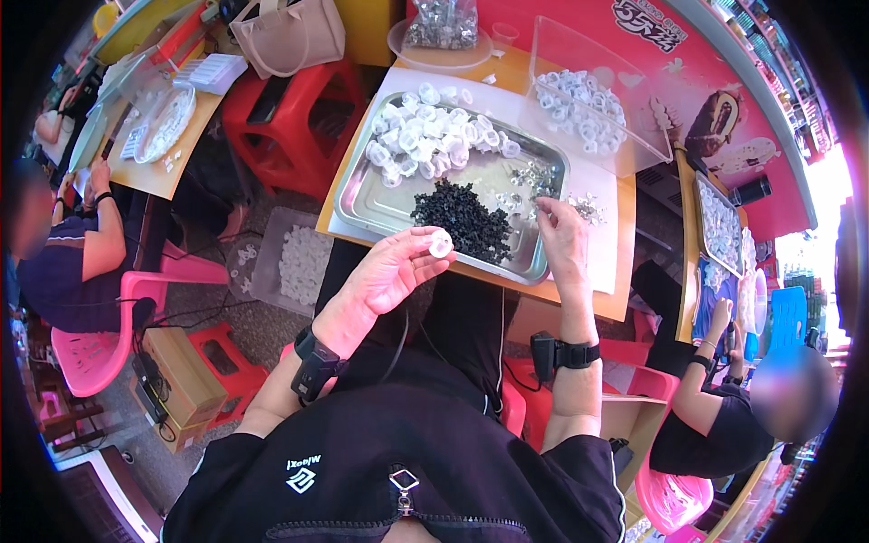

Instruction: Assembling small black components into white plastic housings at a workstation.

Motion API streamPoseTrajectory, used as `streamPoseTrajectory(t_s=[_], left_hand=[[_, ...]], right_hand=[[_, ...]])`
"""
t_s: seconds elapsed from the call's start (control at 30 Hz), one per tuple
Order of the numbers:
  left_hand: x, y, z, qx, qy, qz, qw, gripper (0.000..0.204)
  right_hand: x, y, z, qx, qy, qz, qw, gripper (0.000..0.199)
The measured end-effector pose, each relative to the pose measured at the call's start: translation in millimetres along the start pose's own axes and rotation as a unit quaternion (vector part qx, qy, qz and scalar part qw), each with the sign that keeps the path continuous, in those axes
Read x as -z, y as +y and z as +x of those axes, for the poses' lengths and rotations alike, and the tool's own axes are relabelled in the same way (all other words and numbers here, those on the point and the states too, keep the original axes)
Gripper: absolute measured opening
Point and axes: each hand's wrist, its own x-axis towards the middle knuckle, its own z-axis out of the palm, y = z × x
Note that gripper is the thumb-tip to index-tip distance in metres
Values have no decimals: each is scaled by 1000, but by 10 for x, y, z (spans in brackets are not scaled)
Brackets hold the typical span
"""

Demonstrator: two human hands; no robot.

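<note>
One white ring (441, 243), pinched in my left hand (385, 271), lies near-left of my right hand (564, 240), whose grip I can't tell.

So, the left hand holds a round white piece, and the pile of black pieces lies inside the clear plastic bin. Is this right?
Not quite: the head view shows the pile of black pieces in the metal tray, not in the clear plastic bin. The left hand does hold a round white piece.
</note>
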Motion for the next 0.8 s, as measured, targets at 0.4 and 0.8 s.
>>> streamPoseTrajectory(t_s=[0.4,0.8], left_hand=[[50,-20,-2,9,-15,-5,1000,28],[-268,60,84,-33,-19,205,978,15]], right_hand=[[33,20,11,-64,11,116,991,17],[28,-465,-309,-185,-152,589,772,11]])
